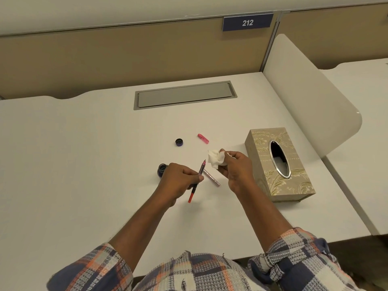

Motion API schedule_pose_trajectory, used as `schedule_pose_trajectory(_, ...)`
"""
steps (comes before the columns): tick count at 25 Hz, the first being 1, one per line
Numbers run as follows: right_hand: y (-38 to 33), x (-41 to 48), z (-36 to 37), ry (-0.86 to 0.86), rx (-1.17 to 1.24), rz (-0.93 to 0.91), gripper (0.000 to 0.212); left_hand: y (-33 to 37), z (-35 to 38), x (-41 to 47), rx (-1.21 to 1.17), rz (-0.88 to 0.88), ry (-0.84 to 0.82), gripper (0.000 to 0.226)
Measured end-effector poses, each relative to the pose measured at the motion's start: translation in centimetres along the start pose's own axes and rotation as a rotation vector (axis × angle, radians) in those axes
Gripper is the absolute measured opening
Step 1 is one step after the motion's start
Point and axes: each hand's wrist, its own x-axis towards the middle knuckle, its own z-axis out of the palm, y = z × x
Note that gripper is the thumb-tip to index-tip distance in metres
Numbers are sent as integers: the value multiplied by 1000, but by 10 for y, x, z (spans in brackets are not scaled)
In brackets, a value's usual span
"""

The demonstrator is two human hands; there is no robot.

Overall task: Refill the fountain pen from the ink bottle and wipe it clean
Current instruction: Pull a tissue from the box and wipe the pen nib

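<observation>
- The left hand [180, 181] grips the pen [202, 167] at mid-length with curled fingers and thumb. The nib points up and away, and the red end slants down toward the person.
- The right hand [237, 169] pinches a crumpled white tissue [216, 159], held in the air just left of the box [262, 164].
- The pen is further left of the box than the tissue; nib and tissue are near each other but apart.
- A pale pink barrel [213, 179] lies on the table [84, 164] left of the box, under the gap between the hands.
- The open ink bottle [161, 169] stands well left of the box, partly hidden behind the left hand.
- A dark bottle cap [179, 142] and a pink pen cap [203, 138] lie left of the box, toward the far side.
</observation>
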Motion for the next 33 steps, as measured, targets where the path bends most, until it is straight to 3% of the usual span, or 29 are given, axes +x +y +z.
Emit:
schedule_pose_trajectory(6,0,-6,0,-61,-137,-42,8,1,2,-5,-87,-6,-78,13)
schedule_pose_trajectory(9,-5,-14,0,-207,-211,-60,11,2,2,-8,-134,-7,-125,14)
schedule_pose_trajectory(12,-12,-23,0,-375,-99,-8,5,3,2,-10,-201,-45,-166,11)
schedule_pose_trajectory(16,-20,-20,-7,-452,59,125,24,5,1,-13,-352,-118,-213,14)
schedule_pose_trajectory(20,-22,-20,-17,-541,147,221,11,5,1,-15,-461,-198,-288,18)
schedule_pose_trajectory(23,-21,-21,-22,-622,169,275,16,4,0,-16,-520,-241,-328,19)
schedule_pose_trajectory(33,-15,-20,-17,-597,160,311,11,4,-2,-18,-571,-330,-376,18)
